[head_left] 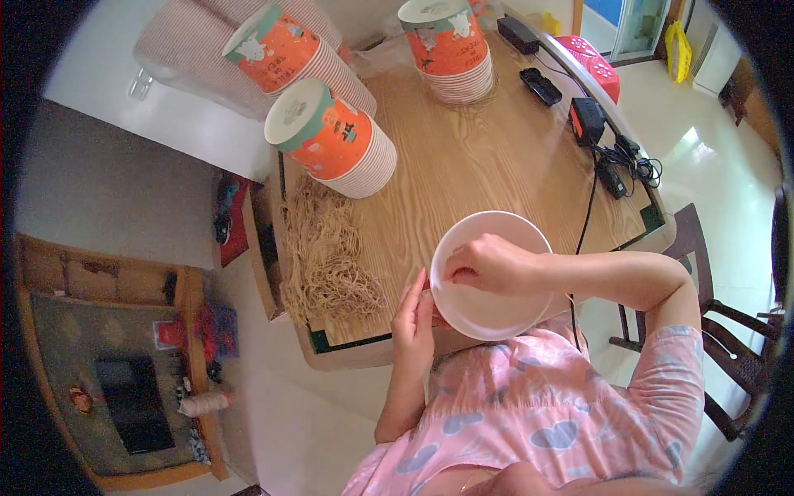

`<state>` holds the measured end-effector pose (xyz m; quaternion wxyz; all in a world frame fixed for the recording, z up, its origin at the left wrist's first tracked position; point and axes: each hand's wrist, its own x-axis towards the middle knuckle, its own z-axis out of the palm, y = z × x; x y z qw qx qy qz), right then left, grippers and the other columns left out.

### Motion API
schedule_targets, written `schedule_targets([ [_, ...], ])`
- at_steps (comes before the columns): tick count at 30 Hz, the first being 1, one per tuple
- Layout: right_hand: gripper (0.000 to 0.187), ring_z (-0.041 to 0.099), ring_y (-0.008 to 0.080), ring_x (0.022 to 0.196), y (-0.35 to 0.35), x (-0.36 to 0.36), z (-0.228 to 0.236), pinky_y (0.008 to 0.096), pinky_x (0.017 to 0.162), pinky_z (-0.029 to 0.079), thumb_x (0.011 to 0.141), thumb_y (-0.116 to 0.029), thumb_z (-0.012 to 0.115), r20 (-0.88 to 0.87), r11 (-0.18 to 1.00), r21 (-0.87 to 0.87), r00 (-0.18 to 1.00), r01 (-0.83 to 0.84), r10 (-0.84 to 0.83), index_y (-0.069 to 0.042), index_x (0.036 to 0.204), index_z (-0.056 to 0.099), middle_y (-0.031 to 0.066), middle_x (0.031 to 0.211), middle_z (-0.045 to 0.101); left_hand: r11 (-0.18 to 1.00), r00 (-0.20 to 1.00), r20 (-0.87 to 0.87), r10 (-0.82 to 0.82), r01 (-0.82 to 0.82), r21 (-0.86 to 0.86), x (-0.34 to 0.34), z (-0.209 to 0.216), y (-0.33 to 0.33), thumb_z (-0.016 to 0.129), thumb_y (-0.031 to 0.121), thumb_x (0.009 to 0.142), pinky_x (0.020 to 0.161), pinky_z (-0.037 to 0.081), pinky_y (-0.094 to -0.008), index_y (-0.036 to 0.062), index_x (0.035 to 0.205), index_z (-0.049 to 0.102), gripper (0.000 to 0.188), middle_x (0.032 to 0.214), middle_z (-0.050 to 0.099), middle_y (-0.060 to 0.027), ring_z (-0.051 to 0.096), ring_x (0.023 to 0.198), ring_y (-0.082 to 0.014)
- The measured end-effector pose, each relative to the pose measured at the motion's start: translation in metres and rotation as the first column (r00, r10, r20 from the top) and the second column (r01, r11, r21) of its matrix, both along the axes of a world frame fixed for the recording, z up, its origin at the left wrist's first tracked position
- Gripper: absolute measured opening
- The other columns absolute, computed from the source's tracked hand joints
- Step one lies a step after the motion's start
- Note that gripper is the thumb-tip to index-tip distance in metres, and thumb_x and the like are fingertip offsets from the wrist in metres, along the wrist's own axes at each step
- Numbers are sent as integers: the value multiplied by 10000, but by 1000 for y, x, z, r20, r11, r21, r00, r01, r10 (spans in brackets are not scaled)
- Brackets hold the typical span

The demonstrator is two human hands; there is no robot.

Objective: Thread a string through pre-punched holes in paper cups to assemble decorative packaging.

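A round white-lined paper bucket [517,226] is tipped so that its mouth faces up toward me, close to my body at the table's near edge. My left hand [415,318] supports it from the left, fingers straight along the outer wall. My right hand [494,264] reaches inside with its fingers curled and pinched near the inner left wall. Whatever those fingers grip is hidden. To the left lies a tangled heap of tan twine strands [331,264]. Behind it a stack of orange and green printed paper buckets [335,136] leans on its side.
Two more bucket stacks, one at the back left [277,58] and one at the back middle [447,50], stand on the wooden table [463,157]. Along the right edge lie a black-and-orange device [587,121], a black tray [541,87] and coiled cables [637,165]. A dark chair [728,339] stands right.
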<state>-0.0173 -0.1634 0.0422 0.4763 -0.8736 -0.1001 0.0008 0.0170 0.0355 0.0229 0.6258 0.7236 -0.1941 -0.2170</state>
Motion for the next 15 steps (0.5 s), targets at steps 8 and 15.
schedule_targets([
  [8,130,607,355,713,10,0,12,426,630,471,766,-89,576,-64,999,30,997,37,-35,-36,884,556,174,738,613,996,985,167,-40,26,88,2,-5,4,523,19,877,654,497,-224,-6,1154,547,279,1018,543,-48,557,816,-102],
  [15,96,600,359,682,14,3,12,423,602,470,770,-79,586,-38,999,36,999,34,-33,-37,850,551,170,711,605,992,985,166,-46,25,126,4,-7,7,531,-4,864,657,521,-236,-17,1106,556,244,996,536,-37,566,825,-111],
])
